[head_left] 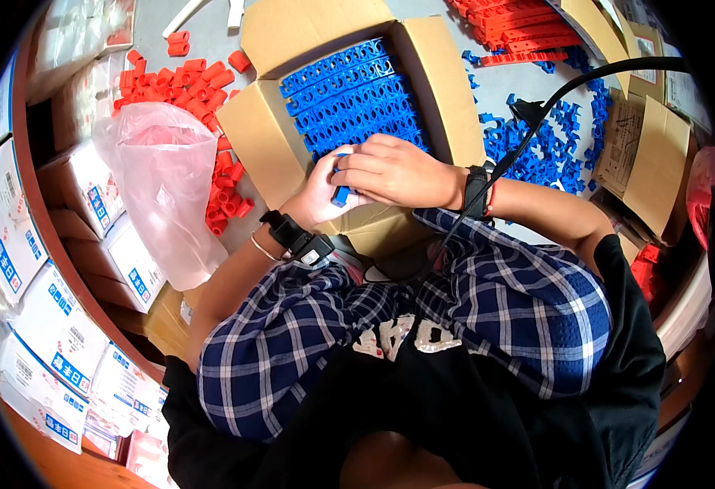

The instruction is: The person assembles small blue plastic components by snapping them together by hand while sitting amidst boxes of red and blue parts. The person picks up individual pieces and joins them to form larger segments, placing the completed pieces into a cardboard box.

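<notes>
Both my hands meet over the near side of an open cardboard box (280, 130). My left hand (325, 196) is closed round a blue plastic clip (341, 196), whose end shows below the fingers. My right hand (390, 169) lies over it, its curled fingers gripping the same piece from above. Most of the clip is hidden by the fingers. Inside the box, rows of blue plastic clips (349, 90) lie side by side in long strips.
Red short tubes (182, 85) are heaped left of the box, beside a pink translucent plastic bag (166, 187). Loose blue clips (537, 143) lie scattered to the right. Red strips (520, 28) are stacked at the far right. A black cable (569, 85) crosses above my right wrist.
</notes>
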Available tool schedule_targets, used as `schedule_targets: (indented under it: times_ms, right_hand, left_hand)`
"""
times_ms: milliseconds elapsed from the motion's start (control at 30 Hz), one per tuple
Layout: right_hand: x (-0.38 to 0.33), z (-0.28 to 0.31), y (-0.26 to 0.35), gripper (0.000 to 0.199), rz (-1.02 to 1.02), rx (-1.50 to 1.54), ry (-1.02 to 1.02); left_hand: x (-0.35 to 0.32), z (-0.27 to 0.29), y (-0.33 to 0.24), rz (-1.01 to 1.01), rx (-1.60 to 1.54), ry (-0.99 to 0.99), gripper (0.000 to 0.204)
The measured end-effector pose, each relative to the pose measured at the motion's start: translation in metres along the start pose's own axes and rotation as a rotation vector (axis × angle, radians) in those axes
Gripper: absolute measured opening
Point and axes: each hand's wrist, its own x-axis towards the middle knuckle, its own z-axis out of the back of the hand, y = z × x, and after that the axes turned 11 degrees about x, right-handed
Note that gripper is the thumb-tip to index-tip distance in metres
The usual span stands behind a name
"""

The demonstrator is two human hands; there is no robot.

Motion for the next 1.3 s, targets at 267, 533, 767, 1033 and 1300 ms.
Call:
schedule_targets:
  times_ms: [267,533,767,1033,1300]
  right_hand:
    - [0.002,0.013,-0.003,0.028,-0.006,-0.053,-0.167]
    - [0.004,0.031,-0.033,0.020,-0.115,-0.072,-0.337]
    - [0.006,0.045,-0.070,0.010,-0.278,-0.299,-0.224]
    - [0.015,0.048,-0.091,0.015,-0.341,-0.411,-0.073]
    - [0.020,0.053,-0.098,0.008,-0.249,-0.344,-0.153]
  left_hand:
    - [0.007,0.002,0.003,0.031,-0.001,0.023,0.039]
    - [0.008,-0.012,-0.005,0.052,0.131,0.004,0.036]
    - [0.008,-0.018,-0.008,0.053,0.165,-0.013,0.036]
    - [0.010,-0.015,-0.007,0.049,0.165,0.012,0.035]
    - [0.010,-0.017,-0.007,0.049,0.193,-0.015,0.037]
